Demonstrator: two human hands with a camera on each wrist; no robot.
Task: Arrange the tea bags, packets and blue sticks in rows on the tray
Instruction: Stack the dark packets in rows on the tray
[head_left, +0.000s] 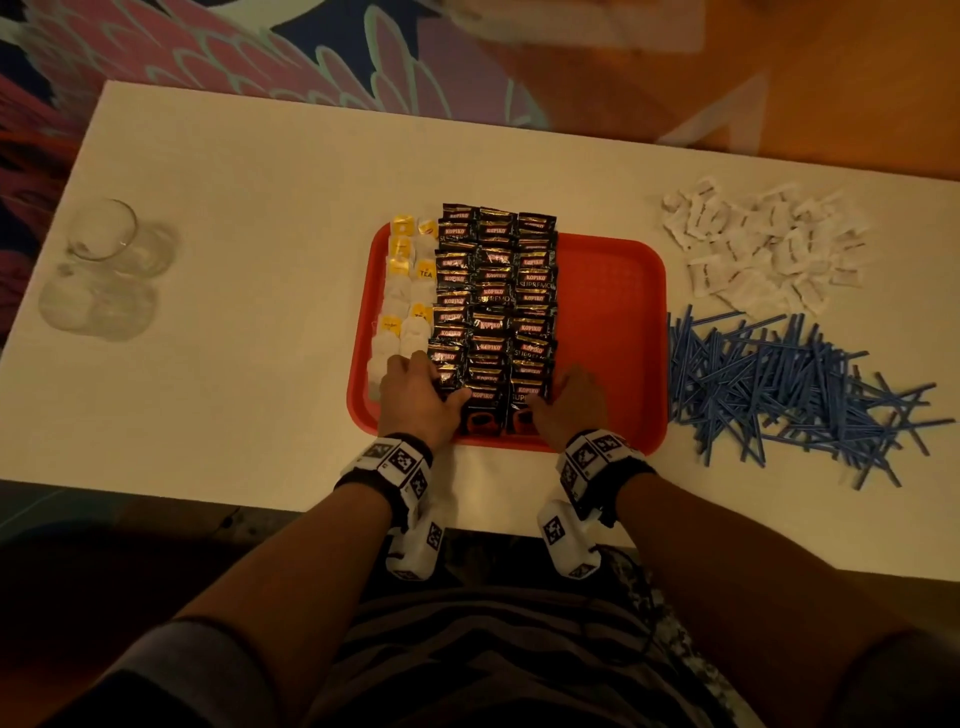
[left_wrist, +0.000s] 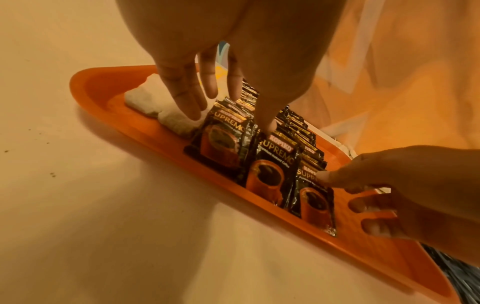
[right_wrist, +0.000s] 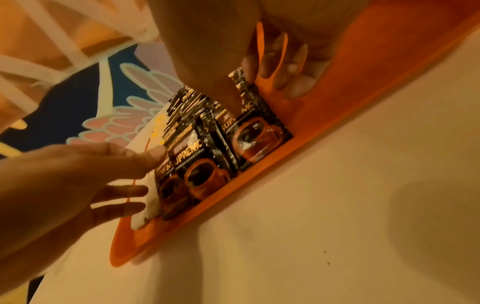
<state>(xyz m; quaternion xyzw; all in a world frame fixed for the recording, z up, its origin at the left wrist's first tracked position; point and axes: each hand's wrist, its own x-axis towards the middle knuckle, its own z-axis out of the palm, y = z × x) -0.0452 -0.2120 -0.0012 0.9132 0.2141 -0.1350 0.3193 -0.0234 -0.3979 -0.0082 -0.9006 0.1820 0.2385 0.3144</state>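
While both hands bracket the near end of the Kopiko coffee packets, the layout is only part done. The packets lie in three overlapping columns down the middle of the red tray; the tea bags fill two columns at its 9 o'clock side. Left hand: fingers straight, spread, tips resting on tea bags and the left packet column. Right hand: fingers straight, pressed to the right column's edge, thumb on the nearest packet. Neither hand grips anything.

Blue sticks lie in a loose heap on the table at 3 o'clock of the tray; white sachets at 2 o'clock.

Risks, as judged:
- Squeezing inward may buckle the shingled packets, which look slick.
- Left fingertips could drag tea bags out of line.
- Top packets overhang the far rim; a forward push may tip them off.
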